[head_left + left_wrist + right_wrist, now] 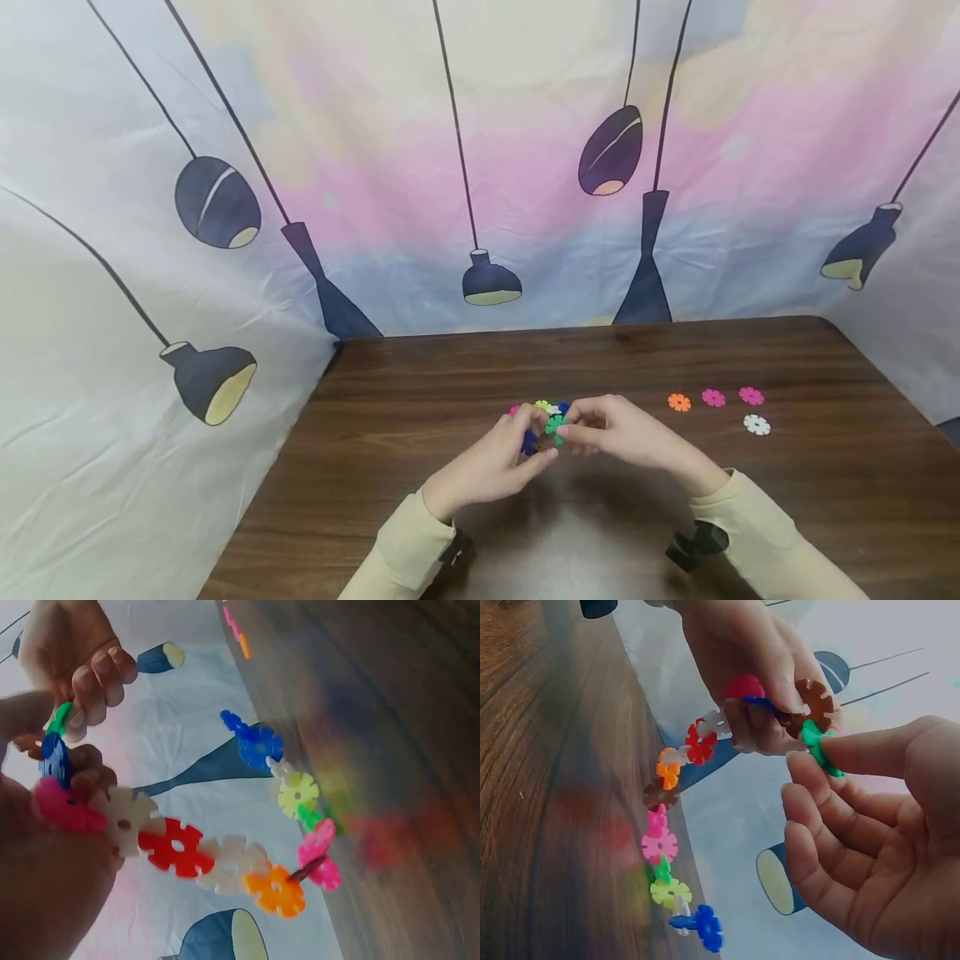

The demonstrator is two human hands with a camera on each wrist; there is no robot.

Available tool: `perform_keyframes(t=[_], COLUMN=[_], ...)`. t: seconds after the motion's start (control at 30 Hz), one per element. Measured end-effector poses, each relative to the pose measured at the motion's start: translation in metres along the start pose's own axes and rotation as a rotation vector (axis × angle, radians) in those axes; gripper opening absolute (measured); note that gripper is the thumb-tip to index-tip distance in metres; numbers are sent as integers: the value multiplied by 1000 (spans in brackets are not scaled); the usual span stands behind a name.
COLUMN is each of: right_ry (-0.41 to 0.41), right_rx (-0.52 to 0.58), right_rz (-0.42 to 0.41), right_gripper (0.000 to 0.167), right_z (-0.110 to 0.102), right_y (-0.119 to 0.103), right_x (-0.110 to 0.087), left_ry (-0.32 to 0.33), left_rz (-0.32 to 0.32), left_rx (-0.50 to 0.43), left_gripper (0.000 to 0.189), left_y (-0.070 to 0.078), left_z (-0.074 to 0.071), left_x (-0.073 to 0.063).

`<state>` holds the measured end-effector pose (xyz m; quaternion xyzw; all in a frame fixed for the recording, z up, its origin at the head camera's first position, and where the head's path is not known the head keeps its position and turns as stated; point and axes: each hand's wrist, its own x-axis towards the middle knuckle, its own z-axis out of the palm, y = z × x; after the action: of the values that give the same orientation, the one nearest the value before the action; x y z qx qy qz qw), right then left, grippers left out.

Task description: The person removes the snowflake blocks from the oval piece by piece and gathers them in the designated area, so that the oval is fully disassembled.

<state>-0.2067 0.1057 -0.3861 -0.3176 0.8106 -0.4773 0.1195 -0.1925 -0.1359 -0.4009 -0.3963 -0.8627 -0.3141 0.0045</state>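
Note:
My left hand (487,467) holds one end of a chain of interlocking plastic snowflake discs, gripping a brown disc (819,700) between thumb and fingers. My right hand (633,433) pinches a green disc (811,736) by its edge, and this disc touches the brown one. Whether the two are fully slotted together cannot be told. From the left hand the chain hangs in a curve through a red disc (192,859), an orange disc (289,900), pink discs and a yellow-green disc to a dark blue disc (711,930) at the far end.
Several loose discs lie on the brown wooden table (420,375) to the right: an orange disc (679,408), two pink ones and a white disc (750,425). Behind the table hangs a pastel curtain (540,233) printed with lamps.

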Motion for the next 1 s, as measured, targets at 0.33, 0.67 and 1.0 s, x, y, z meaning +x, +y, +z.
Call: perform_keyframes(t=[0.33,0.67,1.0], right_ry=[58,41,4], right_rx=[-40,48,114], right_rz=[2,14,1], right_gripper=[22,19,24], right_z=[-9,-10,-14], right_y=[-2,-2,-4], right_x=[-2,-4,-9], left_ry=[32,204,258], left_rz=[1,160,348], left_rx=[-160,-131,17], left_gripper=[23,18,11], left_y=[-1,1,3], left_z=[-7,-3,2], left_x=[0,1,4])
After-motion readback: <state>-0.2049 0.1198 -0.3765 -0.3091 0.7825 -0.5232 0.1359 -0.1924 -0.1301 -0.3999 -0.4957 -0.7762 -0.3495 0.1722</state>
